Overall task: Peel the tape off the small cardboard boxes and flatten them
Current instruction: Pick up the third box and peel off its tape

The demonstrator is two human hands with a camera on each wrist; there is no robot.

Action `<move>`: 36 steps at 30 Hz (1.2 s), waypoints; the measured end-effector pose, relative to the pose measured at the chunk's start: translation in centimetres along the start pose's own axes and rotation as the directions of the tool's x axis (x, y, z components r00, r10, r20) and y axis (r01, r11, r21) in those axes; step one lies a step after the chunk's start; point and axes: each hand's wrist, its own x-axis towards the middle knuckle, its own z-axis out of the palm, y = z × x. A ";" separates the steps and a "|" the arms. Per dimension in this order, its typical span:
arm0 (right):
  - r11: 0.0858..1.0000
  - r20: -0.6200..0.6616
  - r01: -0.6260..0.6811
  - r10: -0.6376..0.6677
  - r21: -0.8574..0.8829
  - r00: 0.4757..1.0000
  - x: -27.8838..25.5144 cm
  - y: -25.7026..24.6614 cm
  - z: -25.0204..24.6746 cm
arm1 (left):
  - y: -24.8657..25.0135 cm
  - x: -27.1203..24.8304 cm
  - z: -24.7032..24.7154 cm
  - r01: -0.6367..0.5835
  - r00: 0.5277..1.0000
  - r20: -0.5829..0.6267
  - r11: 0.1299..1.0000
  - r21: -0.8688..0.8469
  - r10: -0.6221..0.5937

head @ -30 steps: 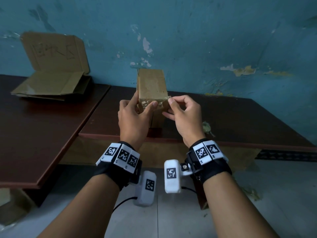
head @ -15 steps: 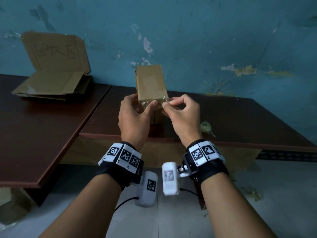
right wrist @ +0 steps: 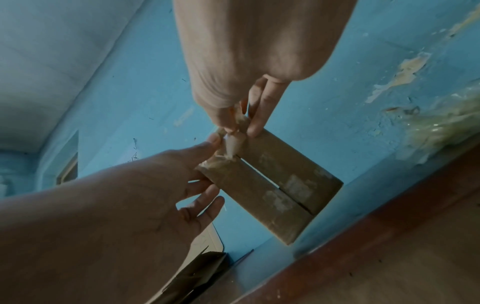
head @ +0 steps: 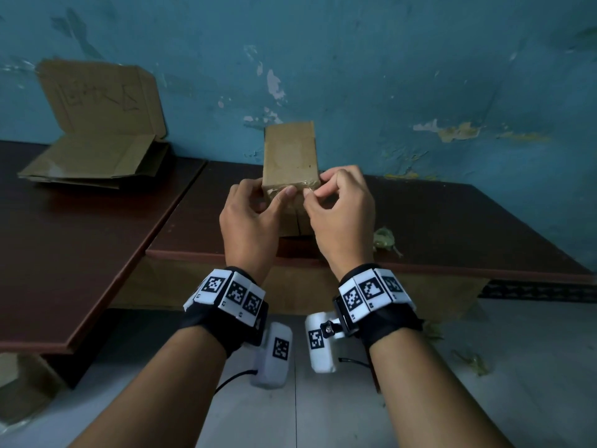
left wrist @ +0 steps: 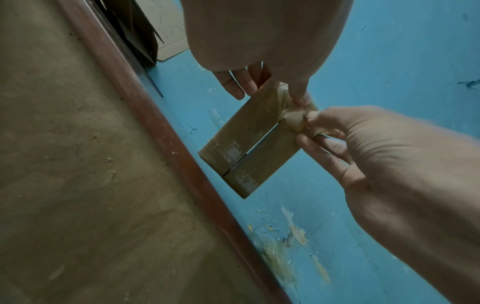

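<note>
I hold a small brown cardboard box (head: 289, 150) in the air over the near edge of the table. My left hand (head: 255, 211) grips its left side, with the thumb pressed on the near upper edge. At that same edge my right hand (head: 337, 205) pinches a crumpled strip of clear tape (head: 308, 190) between thumb and forefinger. In the left wrist view the box (left wrist: 244, 148) shows two flaps with an open slit between them, and the tape (left wrist: 292, 121) is bunched at one end of it. In the right wrist view the tape (right wrist: 231, 144) lies between both thumbs.
A pile of flattened cardboard (head: 93, 156) leans on the blue wall at the back left. The dark brown table (head: 468, 227) carries a ball of peeled tape (head: 383, 238) right of my hands. More tape scraps (head: 471, 362) lie on the tiled floor.
The box has risen slightly and tipped a little further away. My right thumb and forefinger have shifted left along the near edge and pinched the tape. The left hand keeps its hold.
</note>
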 end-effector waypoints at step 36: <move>0.959 0.240 -0.187 0.135 0.211 0.961 -1.6 0.3 0.9 | 1.7 -0.5 -0.4 0.033 0.999 0.030 0.997 -0.063 -0.031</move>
